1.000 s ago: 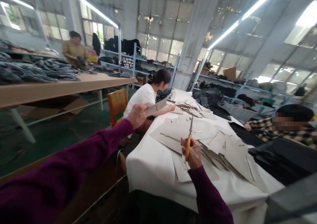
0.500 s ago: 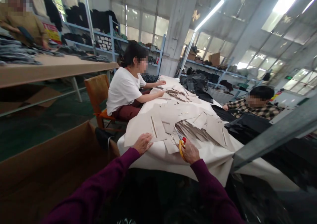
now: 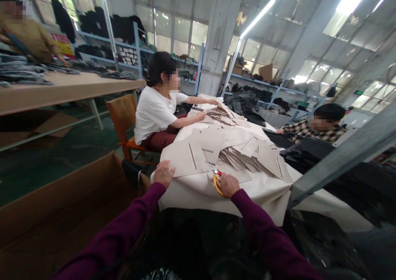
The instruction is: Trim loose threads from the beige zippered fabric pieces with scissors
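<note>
Left hand: the left hand (image 3: 163, 173) lay palm down at the near left corner of the table (image 3: 198, 193), fingers together and flat on the near edge of a tan sheet (image 3: 185, 159); it gripped nothing.
Right hand: the right hand (image 3: 227, 185) rested on the near edge of the table, fingers curled and clamped through the yellow handles of the scissors (image 3: 215, 179).
Scissors: the blades pointed away from the person toward the pile, tips at the near edge of the cut pieces; whether the blades were parted could not be told.
Tan sheet: lay flat by the near left corner, with a narrow slot cut along it.
Pile: cut pieces (image 3: 241, 156) were fanned and overlapping across the middle of the table, just beyond the scissors.
Table cover: a white cloth hung over the near edge.
Co-worker, left side: a person in a white shirt (image 3: 154, 110) sat on a wooden chair (image 3: 122, 115), both hands on pieces at the far end.
Co-worker, right side: a person in a checked shirt (image 3: 312, 131) sat at the right edge beside dark fabric (image 3: 306, 154).
Foreground: a cardboard box (image 3: 62, 201) stood left of the table.
</note>
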`<state>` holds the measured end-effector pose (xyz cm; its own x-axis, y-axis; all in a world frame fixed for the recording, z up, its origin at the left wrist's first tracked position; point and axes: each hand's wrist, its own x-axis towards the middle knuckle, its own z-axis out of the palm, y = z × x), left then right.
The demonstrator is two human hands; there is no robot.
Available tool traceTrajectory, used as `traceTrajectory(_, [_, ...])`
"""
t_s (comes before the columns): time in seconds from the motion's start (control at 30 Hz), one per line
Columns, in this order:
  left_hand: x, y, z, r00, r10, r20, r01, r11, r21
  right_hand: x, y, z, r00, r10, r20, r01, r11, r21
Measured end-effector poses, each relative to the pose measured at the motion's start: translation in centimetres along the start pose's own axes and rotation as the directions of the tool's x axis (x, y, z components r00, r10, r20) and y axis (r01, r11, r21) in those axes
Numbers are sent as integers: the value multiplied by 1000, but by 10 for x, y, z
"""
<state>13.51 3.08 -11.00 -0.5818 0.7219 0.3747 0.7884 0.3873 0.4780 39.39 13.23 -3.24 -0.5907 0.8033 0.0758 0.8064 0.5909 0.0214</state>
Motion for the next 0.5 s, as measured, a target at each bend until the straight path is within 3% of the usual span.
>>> traceTrajectory(0.13, [10, -4, 0, 983, -178, 51, 180, 983, -44, 2, -3, 1, 1000, 25, 2, -25, 1000, 11])
traceTrajectory(0.3, [27, -16, -5, 915, -381, 136, 400, 899, -176, 15, -13, -4, 998, 57, -37, -56, 998, 38])
traceTrajectory(0.5, [28, -16, -31, 863, -492, 116, 494, 773, -398, 33, -41, -6, 999, 21, -42, -16, 994, 109])
